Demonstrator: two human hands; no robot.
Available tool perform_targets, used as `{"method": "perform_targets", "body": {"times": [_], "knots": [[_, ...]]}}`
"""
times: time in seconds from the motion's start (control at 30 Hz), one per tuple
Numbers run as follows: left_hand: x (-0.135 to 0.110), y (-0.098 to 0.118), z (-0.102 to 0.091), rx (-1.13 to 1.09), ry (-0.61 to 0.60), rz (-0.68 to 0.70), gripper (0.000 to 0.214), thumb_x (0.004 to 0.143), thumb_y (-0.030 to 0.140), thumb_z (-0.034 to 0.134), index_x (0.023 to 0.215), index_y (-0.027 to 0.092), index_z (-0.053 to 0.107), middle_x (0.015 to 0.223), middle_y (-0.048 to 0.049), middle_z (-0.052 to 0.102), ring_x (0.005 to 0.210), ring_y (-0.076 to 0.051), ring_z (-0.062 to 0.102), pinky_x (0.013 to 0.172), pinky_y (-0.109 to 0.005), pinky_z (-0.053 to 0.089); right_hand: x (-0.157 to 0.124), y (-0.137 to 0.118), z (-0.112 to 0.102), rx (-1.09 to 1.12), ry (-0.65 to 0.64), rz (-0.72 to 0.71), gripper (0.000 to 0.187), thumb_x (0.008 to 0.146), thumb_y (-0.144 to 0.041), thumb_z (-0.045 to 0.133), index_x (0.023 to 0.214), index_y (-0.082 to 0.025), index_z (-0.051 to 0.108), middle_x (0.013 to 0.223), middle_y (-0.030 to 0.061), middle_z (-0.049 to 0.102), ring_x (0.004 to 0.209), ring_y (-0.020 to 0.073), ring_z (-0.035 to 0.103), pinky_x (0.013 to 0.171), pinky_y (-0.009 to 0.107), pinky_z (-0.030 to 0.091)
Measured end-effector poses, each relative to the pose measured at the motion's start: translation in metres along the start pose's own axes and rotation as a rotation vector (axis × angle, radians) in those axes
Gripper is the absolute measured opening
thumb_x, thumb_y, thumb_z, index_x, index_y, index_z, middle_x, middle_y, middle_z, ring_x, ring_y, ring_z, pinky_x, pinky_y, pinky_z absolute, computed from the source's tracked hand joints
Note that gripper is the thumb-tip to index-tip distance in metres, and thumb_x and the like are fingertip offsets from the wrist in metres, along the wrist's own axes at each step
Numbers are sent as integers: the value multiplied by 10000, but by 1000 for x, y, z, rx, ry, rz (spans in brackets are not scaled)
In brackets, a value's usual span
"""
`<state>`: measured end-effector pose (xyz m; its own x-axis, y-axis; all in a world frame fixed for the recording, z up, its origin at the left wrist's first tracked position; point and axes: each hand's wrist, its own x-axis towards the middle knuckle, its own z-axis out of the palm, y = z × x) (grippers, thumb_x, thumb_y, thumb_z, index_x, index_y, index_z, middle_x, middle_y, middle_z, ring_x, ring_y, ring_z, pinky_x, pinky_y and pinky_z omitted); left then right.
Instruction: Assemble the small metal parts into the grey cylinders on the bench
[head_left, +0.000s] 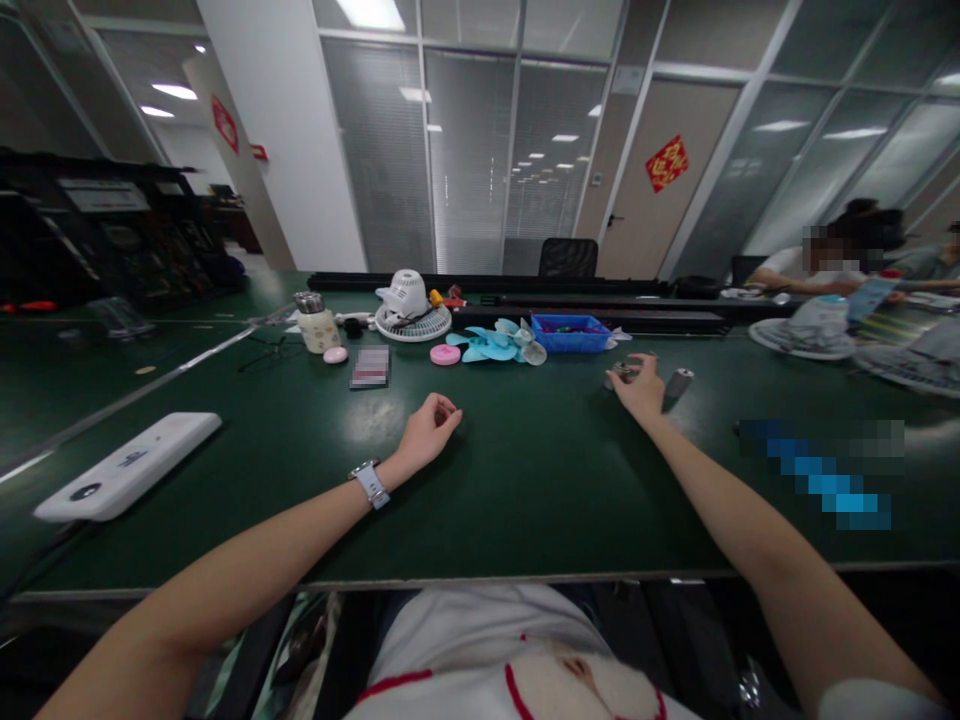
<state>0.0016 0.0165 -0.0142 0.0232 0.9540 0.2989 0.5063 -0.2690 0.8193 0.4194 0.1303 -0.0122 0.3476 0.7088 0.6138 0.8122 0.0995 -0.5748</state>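
Note:
My left hand rests on the green table, its fingers curled loosely with the tips pinched together; whether anything is inside them I cannot make out. A watch sits on that wrist. My right hand reaches further out, fingers closed around a small grey metal part. A second small grey cylinder lies just to the right of that hand. Beyond both hands lie light blue fan blades and a blue tray of small parts.
A white fan housing and grille, a mug, two pink discs and glasses sit at the back left. A white flat device lies near left. Another person works at the far right with fan parts.

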Motion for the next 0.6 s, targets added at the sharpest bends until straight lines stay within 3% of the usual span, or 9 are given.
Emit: {"method": "perform_targets", "body": {"times": [0.1,0.2,0.33,0.47,0.6], "knots": [[-2,6,-1,-16,-20,19,310,841,478,614,988,206,584,820,-2,629,742,-167,594,684,-297,464,-24,-43,6,167,-102,-78,623,730,-503,716,1226,-193,501,1013,108,719,739,236,693,723,394,547],[-7,18,-3,-28,-86,93,364,858,503,598,1082,218,625,829,-5,631,754,-164,590,688,-289,462,-63,-97,10,406,-341,-216,683,711,-518,747,1254,-199,485,1022,98,711,708,212,689,676,379,567],[-16,34,-2,-23,-139,180,390,871,495,591,1142,227,675,915,-39,663,822,-177,600,727,-296,465,-118,-152,-1,618,-627,-382,674,731,-421,777,1289,-228,453,1010,63,717,774,198,703,740,378,581],[-25,43,1,-27,-198,222,351,886,477,580,1097,240,731,981,-70,668,901,-202,602,785,-322,475,-150,-172,-15,705,-765,-489,667,755,-372,782,1317,-258,440,1041,48,708,869,200,704,791,376,578],[-29,47,4,-55,-218,251,301,863,478,623,1001,255,771,1021,-69,657,941,-210,606,810,-327,483,-158,-171,-16,682,-751,-526,635,769,-380,776,1306,-277,454,1053,38,687,873,195,690,782,377,575]]}}
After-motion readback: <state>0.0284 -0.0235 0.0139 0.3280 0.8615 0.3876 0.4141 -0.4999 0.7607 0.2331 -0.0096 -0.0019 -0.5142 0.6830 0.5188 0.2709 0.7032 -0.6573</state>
